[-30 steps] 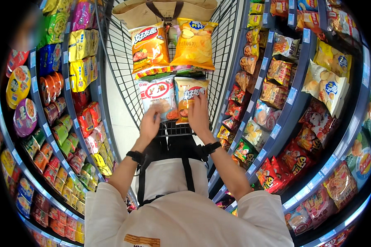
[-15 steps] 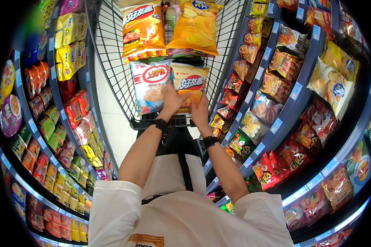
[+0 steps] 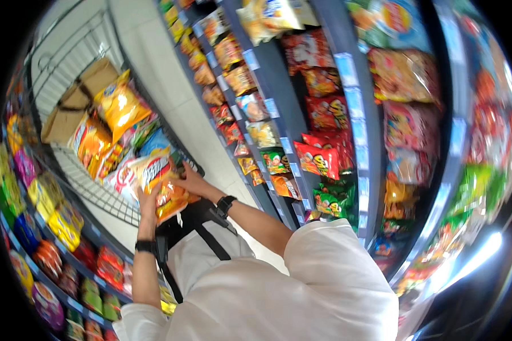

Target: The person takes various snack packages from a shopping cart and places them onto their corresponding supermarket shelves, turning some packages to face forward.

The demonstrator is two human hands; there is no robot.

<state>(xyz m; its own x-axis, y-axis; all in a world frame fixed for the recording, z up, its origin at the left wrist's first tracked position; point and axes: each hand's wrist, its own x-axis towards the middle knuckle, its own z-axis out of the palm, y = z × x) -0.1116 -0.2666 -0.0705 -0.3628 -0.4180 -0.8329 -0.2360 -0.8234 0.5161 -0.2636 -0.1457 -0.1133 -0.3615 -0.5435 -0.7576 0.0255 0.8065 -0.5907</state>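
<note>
Chip bag (image 3: 164,186): cream toward the top, orange lower down, chunky pale lettering across the upper part. Looks puffy, shiny film, tipped a bit askew. Frame's kinda blurry, so fine print's a no-go.
Where it's at: near end of the wire cart (image 3: 96,192), right in front of the person's body. Can't tell if its bottom is resting on anything.
Neighbors: white-and-red bag (image 3: 123,178) just beside it on the left, partly covered. Further in there's an orange bag (image 3: 89,141), a yellow bag (image 3: 121,108) and a brown paper bag (image 3: 56,125).
Cart edges: the wire side on the left runs close along the left shelves (image 3: 91,228), so that side's pretty tight.
Aisle room: pale floor (image 3: 179,96) shows as a strip between the cart and the right shelves (image 3: 261,74), so there's some space over there.
Left grip: left hand (image 3: 148,200) is clamped on the bag's left side.
Right grip: right hand (image 3: 190,181) is clamped on the right side, fingers curled. How hard either one's squeezing, can't tell.
</note>
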